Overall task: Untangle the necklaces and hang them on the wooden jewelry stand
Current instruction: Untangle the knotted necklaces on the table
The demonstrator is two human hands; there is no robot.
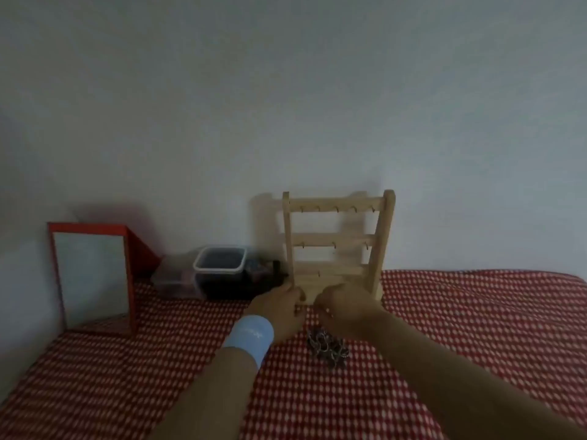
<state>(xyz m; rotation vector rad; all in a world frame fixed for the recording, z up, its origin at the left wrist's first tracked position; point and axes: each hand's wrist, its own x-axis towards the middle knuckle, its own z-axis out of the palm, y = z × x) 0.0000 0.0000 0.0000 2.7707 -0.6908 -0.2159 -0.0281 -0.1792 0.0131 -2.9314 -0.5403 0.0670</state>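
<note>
Red-checked surface (444, 312): my left hand (279, 308) and right hand (344, 301) reach the stand (338, 246) base, grips curled, contents unclear. Necklaces (327, 347) lie tangled beneath; hooks bare, nothing hung yet.

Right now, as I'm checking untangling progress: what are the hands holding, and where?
Cannot tell. Both the left hand and right hand are curled above the necklace pile, possibly pinching a chain too fine to see.

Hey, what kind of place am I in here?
Probably a bedroom: a red patterned bedspread against a bare wall, with a red-framed mirror and a wooden jewelry stand set on it.
</note>
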